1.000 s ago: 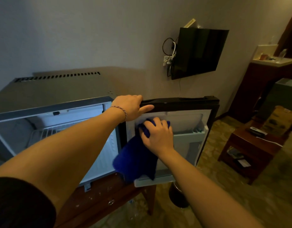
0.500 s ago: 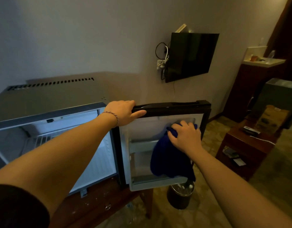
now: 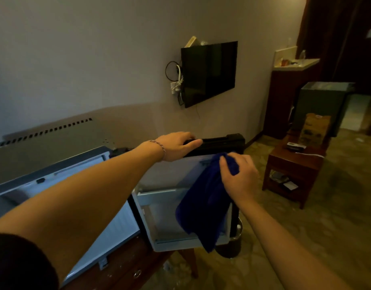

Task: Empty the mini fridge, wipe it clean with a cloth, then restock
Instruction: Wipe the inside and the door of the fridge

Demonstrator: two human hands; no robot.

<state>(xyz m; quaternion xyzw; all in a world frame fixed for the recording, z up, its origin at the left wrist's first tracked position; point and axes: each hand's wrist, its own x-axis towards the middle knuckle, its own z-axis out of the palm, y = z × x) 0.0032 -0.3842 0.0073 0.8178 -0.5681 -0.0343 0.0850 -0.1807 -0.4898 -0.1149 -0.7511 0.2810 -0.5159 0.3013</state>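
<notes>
Gripping fridge door [image 3: 172, 181] top edge with left hand [image 3: 176, 145]; right hand [image 3: 239, 176] clutching blue cloth [image 3: 203, 208] against door's inner face. Bin [image 3: 232, 245] below, side table [image 3: 293, 174] right.

There is one grey mini fridge with white inside [image 3: 55, 164], and its one black-framed door [image 3: 220, 141] stands open. One dark blue cloth [image 3: 203, 206] is here. Two bare hands are visible: the left hand [image 3: 176, 145] and the right hand [image 3: 239, 176]. One black flat television [image 3: 209, 73] hangs on the wall. One small brown wooden side table [image 3: 293, 164] stands on the floor.
</notes>
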